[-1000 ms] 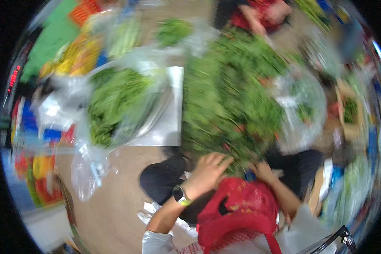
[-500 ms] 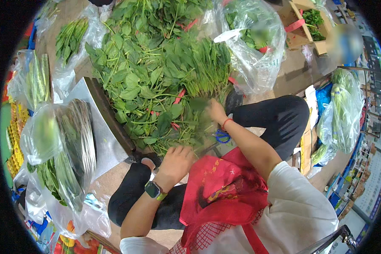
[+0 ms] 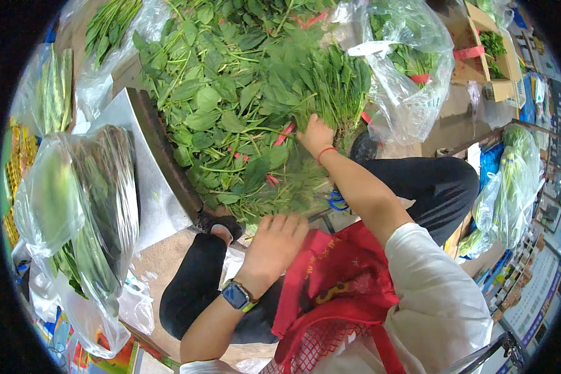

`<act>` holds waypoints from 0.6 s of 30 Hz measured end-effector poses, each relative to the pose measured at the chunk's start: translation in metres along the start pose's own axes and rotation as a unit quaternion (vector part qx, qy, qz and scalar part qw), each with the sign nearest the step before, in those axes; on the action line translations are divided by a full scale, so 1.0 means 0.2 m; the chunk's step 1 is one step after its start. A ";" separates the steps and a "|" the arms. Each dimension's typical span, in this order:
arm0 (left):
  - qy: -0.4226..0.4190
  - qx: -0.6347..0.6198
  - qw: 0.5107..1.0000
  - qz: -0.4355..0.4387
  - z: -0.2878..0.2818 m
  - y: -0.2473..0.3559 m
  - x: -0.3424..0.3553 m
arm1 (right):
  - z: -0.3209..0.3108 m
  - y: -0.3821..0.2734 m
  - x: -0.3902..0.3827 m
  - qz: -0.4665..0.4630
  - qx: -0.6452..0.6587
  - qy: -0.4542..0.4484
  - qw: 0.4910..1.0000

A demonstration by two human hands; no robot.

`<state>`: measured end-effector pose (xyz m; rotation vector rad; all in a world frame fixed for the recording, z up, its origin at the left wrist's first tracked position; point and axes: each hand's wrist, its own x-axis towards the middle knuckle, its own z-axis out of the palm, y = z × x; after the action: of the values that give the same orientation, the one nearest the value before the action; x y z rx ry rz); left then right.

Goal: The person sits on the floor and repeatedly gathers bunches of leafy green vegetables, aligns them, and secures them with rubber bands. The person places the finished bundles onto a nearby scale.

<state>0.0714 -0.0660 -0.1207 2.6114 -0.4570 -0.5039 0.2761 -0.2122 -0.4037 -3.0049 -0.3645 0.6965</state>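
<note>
A broad heap of leafy greens (image 3: 212,93) spreads in front of me, with bits of red tape (image 3: 284,133) among the leaves. My right hand (image 3: 316,136) reaches into its right side, fingers closed on greens at the stem ends of an upright bundle (image 3: 343,81). Closer to my body, my left hand (image 3: 275,240) is curled with its back up, a watch on the wrist. Blurred greens lie just beyond its fingertips; what it holds is hidden. Blue-handled scissors (image 3: 337,201) lie by my right forearm.
Clear bags of greens (image 3: 411,106) stand at the far right, beside a cardboard box (image 3: 498,87). On the left are a metal sheet (image 3: 159,212) and a large bagged bundle (image 3: 100,193). Another bagged vegetable bundle (image 3: 511,181) lies to the right. My red apron (image 3: 336,274) hangs between my knees.
My right hand has moved up and slightly left onto the stem ends of the bundle. My left hand has shifted slightly right. The whole view has also shifted a little.
</note>
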 end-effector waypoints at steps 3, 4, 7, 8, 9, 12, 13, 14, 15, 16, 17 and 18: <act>0.003 0.005 1.000 -0.009 -0.01 0.00 -0.02 | -0.02 0.03 0.00 -0.025 0.041 -0.018 0.999; 0.007 0.007 1.000 -0.012 -0.02 0.00 -0.03 | -0.04 0.04 0.00 -0.033 0.049 -0.030 0.998; 0.009 0.010 1.000 -0.008 -0.05 -0.01 -0.05 | -0.12 0.12 0.01 -0.020 0.111 -0.029 0.993; 0.011 0.015 1.000 -0.010 -0.05 -0.01 -0.06 | -0.14 0.14 0.01 -0.014 0.141 -0.036 0.989; 0.012 0.020 1.000 -0.015 -0.04 -0.01 -0.07 | -0.23 0.12 0.00 0.028 0.205 -0.087 0.974; 0.007 0.026 1.000 -0.013 -0.05 -0.01 -0.07 | -0.17 0.21 0.06 0.069 0.240 -0.093 0.964; 0.004 0.026 1.000 -0.012 -0.05 -0.01 -0.07 | -0.15 0.25 0.09 0.086 0.296 -0.119 0.944; 0.008 0.026 1.000 -0.013 -0.05 -0.01 -0.08 | -0.16 0.24 0.08 0.092 0.316 -0.094 0.940; 0.013 0.025 0.999 -0.015 -0.05 -0.01 -0.08 | -0.16 0.23 0.07 0.099 0.336 -0.068 0.934; 0.017 0.025 0.999 -0.016 -0.05 -0.01 -0.08 | -0.16 0.22 0.06 0.105 0.356 -0.043 0.928; 0.018 0.026 0.999 -0.017 -0.05 -0.01 -0.09 | -0.20 0.19 0.07 0.115 0.316 -0.076 0.939; 0.018 0.028 0.999 -0.019 -0.04 -0.01 -0.09 | -0.24 0.16 0.08 0.124 0.276 -0.109 0.947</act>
<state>0.0591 -0.0550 -0.1092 2.6833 -0.4168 -0.4611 0.3189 -0.2383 -0.3699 -2.4631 0.1887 0.9626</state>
